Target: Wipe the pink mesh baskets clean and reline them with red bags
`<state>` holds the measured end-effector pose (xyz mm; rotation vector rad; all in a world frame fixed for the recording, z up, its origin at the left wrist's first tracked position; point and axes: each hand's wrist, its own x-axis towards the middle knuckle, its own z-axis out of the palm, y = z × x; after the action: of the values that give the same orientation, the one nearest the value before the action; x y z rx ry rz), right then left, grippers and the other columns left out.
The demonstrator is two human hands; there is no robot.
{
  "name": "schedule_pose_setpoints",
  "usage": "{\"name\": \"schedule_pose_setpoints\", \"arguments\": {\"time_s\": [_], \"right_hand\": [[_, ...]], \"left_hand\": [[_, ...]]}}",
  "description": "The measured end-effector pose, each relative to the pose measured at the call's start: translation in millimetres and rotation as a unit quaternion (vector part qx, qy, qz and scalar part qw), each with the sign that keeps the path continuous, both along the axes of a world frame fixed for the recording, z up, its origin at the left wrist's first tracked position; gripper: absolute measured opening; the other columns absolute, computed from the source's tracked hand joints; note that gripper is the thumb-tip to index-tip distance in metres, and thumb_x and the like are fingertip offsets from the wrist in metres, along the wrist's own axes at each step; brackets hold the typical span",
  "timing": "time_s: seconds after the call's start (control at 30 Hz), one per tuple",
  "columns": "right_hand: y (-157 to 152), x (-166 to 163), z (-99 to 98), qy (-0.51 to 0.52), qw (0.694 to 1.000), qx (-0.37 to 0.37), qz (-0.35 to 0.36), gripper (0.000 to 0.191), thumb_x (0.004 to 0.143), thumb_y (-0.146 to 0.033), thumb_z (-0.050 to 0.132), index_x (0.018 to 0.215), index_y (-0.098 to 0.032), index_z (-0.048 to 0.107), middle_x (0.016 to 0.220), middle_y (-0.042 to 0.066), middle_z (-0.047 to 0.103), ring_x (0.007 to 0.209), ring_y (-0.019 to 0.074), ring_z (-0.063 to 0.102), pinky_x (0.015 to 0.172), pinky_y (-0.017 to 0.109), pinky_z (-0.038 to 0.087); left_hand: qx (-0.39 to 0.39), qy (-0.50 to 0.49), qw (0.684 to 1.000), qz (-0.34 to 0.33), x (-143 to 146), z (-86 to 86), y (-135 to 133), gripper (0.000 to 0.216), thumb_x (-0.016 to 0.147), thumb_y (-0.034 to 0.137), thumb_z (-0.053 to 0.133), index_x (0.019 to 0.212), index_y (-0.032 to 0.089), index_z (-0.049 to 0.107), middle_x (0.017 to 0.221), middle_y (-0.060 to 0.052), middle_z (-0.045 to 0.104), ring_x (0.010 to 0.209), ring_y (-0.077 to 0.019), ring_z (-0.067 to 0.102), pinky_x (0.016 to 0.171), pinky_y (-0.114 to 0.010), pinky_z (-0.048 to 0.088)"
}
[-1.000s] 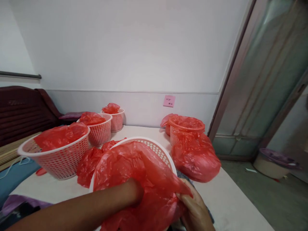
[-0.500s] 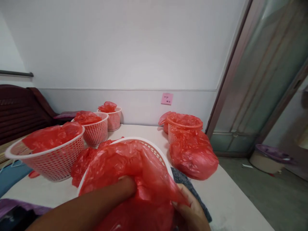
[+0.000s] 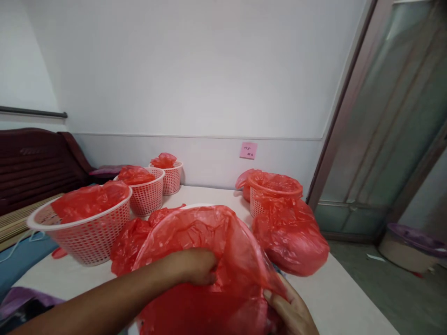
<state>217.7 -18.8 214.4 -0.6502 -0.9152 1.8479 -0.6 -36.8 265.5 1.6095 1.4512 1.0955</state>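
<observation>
A red plastic bag (image 3: 206, 237) covers the white perforated basket right in front of me; only a sliver of the basket's rim (image 3: 195, 205) shows at the back. My left hand (image 3: 195, 266) reaches across and grips a fold of the bag, fingers curled into the plastic. My right hand (image 3: 291, 312) pinches the bag's edge at the lower right, thumb on top of the film.
Three white baskets (image 3: 84, 228) lined with red bags stand in a row at the left. Another lined basket (image 3: 275, 193) and a full red bag (image 3: 289, 237) sit at the right. A sliding door (image 3: 384, 125) and a floor basin (image 3: 408, 242) are to the right.
The bag has been pulled farther over the near basket, now hiding almost all its rim. My left hand has shifted slightly right on the plastic, and my view has tilted a little.
</observation>
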Motion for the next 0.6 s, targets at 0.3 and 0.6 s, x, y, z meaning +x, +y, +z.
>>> {"name": "schedule_pose_setpoints", "arguments": {"time_s": [0.3, 0.6], "right_hand": [[-2.9, -7.7, 14.5, 0.004, 1.0, -0.003, -0.027, 0.027, 0.065, -0.029, 0.079, 0.091, -0.024, 0.07, 0.084, 0.003, 0.073, 0.073, 0.0226, 0.068, 0.069, 0.032, 0.051], [22.8, 2.1, 14.1, -0.082, 0.996, 0.023, -0.023, 0.027, 0.062, -0.024, 0.075, 0.088, -0.022, 0.068, 0.073, -0.001, 0.07, 0.06, 0.0169, 0.062, 0.06, 0.027, 0.046]], "left_hand": [[0.188, 0.208, 0.946, 0.163, -84.7, 48.2, 16.5, 0.03, 0.08, 0.038, 0.06, 0.105, 0.02, 0.061, 0.114, -0.01, 0.057, 0.113, -0.0279, 0.047, 0.101, -0.047, 0.032], [0.098, 0.139, 0.97, 0.174, -105.8, 24.6, 44.9, 0.033, 0.092, 0.045, 0.05, 0.085, 0.015, 0.061, 0.079, 0.0, 0.063, 0.072, -0.0143, 0.061, 0.071, -0.034, 0.05]]}}
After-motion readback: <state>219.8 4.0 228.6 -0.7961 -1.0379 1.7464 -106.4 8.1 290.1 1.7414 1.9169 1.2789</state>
